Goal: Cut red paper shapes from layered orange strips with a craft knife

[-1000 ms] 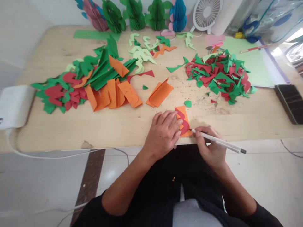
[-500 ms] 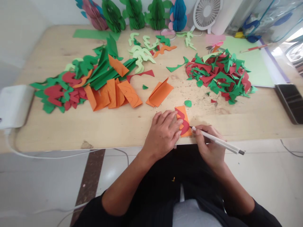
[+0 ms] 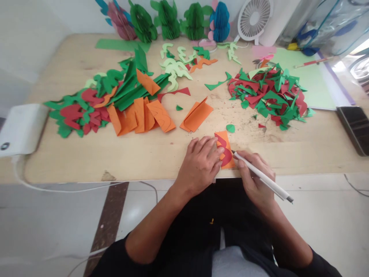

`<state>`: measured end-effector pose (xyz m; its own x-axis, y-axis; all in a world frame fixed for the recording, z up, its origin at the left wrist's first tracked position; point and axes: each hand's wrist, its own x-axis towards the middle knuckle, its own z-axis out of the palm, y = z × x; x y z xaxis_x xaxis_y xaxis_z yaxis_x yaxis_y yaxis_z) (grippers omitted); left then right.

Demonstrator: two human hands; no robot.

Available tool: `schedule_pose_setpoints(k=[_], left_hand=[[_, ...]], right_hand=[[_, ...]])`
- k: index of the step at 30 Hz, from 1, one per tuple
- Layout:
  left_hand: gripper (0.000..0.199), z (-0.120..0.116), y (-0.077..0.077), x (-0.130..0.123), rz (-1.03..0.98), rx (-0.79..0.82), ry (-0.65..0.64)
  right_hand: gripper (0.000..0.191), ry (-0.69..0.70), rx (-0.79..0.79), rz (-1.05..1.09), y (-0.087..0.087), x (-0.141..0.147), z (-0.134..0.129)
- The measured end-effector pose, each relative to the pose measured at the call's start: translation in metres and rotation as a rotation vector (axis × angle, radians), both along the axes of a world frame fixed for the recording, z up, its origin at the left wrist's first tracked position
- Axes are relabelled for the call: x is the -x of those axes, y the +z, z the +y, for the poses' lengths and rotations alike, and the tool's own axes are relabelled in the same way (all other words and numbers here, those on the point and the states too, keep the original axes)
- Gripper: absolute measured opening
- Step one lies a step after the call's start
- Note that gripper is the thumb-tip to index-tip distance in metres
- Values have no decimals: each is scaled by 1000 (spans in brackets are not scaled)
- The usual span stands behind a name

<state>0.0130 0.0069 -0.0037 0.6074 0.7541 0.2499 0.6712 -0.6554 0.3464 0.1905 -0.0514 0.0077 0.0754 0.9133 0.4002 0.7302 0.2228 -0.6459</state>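
At the table's front edge lies an orange paper piece [image 3: 224, 135] with a red wavy-edged paper shape [image 3: 227, 156] on top of it. My left hand [image 3: 199, 166] rests flat over their left side, fingers stretched out and pressing them down; it hides part of both. A white pen [image 3: 266, 180] is gripped in my right hand [image 3: 256, 181], its dark tip at the right side of the orange paper, close to the red shape's curve. Just beyond the papers is a small green scrap [image 3: 230, 128]. A folded orange paper [image 3: 196, 115] lies further off, beyond my left hand.
Red and green scraps [image 3: 271, 96] are heaped at the right, near a phone [image 3: 355, 130]. At the left are cut green and red shapes [image 3: 72, 115], folded orange papers [image 3: 144, 117] and a white power bank [image 3: 24, 129]. A fan [image 3: 254, 19] stands behind.
The pen's tip has shifted slightly up along the edge of the red shape, and its rear end has dipped. My left hand stays on the papers. The whole view has shifted a little.
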Motion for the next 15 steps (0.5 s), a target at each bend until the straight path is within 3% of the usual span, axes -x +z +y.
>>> schedule_pose_setpoints(k=[9,15], left_hand=[[32,-1,2,-1,-21,-4,2],[33,0,1,-1,-30,3,-4]], right_hand=[[18,69,-90,-200,-5,0,2],[20,54,-92,-204,-2,2,3]])
